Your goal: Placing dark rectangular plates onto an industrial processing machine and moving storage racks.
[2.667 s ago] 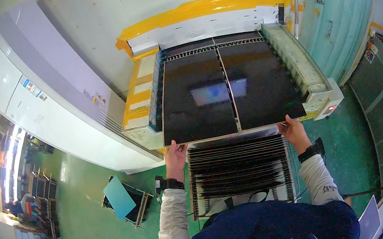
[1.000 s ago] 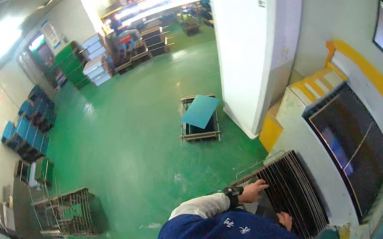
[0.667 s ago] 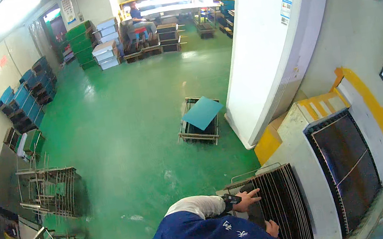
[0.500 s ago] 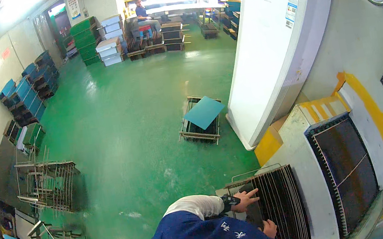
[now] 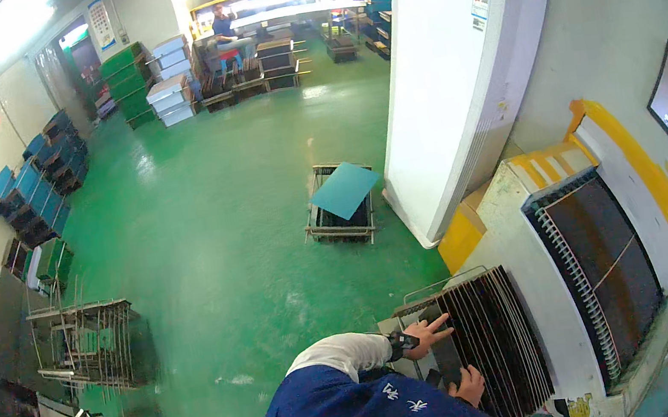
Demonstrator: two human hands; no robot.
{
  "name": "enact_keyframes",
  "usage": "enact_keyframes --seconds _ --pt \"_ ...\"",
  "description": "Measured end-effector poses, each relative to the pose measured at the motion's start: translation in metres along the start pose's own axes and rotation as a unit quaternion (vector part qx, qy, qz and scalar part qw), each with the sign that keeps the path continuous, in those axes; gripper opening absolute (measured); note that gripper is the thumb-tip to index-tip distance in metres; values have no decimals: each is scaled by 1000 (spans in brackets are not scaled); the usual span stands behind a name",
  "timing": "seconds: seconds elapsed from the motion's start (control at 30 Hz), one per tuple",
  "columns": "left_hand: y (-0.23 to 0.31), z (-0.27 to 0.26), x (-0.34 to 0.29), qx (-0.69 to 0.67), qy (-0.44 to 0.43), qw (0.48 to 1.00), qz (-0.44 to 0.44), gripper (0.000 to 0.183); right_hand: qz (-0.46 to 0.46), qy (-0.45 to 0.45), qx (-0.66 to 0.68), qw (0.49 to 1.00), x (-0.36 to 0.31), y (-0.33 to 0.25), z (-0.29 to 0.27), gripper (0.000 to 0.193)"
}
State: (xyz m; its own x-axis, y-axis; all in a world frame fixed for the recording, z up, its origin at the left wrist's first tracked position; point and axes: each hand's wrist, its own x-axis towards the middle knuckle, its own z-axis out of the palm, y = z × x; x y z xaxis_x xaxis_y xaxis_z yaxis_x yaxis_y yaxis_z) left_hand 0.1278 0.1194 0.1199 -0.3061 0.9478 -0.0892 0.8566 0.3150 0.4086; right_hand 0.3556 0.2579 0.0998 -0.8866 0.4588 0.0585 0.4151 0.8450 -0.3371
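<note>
My left hand (image 5: 428,338), with a dark band at the wrist, reaches over the near end of a rack (image 5: 505,338) packed with thin dark panels standing side by side. Two of its fingers are stretched out and spread against the panels. Below it lies a dark grey panel (image 5: 446,356), between my two hands. My right hand (image 5: 469,387) rests at the rack's lower side, fingers apart and touching the panel edges; its palm is hidden. A blue sleeve and my body cover the rack's lower left part.
Right of the rack stands a pale machine with a dark slotted opening (image 5: 603,272). A tall white cabinet (image 5: 453,78) rises ahead. On the green floor (image 5: 216,226) sits a metal rack topped by a blue sheet (image 5: 346,190). Wire racks (image 5: 91,344) line the left; people sit far back.
The whole view has shifted, with the room sliding left and slightly up. My right hand's fingers show more spread than before. My left hand stays at the same part of the rack.
</note>
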Motion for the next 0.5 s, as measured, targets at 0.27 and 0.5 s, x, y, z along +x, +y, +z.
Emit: enact_keyframes --seconds 0.27,0.5 --pt "-25 21 -12 41 20 998 43 91 -37 -65 -34 997 14 53 73 55" --pt "-108 120 -14 -168 64 983 17 89 -93 -257 -148 951 19 58 145 45"
